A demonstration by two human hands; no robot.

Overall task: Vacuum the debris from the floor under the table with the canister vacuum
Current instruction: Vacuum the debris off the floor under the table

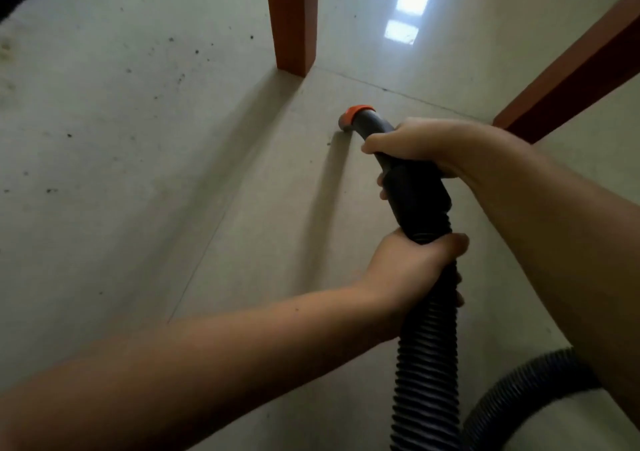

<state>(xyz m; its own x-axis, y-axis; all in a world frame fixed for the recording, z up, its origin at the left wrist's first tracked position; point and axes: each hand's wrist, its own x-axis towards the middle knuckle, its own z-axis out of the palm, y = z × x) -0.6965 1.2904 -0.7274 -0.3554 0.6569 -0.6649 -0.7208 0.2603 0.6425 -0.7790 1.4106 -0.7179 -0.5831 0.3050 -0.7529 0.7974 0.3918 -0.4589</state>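
A black ribbed vacuum hose (427, 364) runs up from the bottom edge to a rigid dark handle tube ending in an orange-collared nozzle (354, 118). The nozzle tip sits just above the pale floor (173, 242), close to a small dark speck (328, 144). My right hand (420, 147) grips the tube just behind the nozzle. My left hand (412, 263) is closed around the ribbed hose lower down. Dark debris specks (180, 78) are scattered over the floor to the left. The canister is out of view.
Two orange-brown table legs stand ahead: one upright leg (293, 21) at top centre, another leg (575, 69) at the right. A loop of hose (519, 391) curves along the floor at lower right. A bright window reflection (412, 0) lies beyond the legs.
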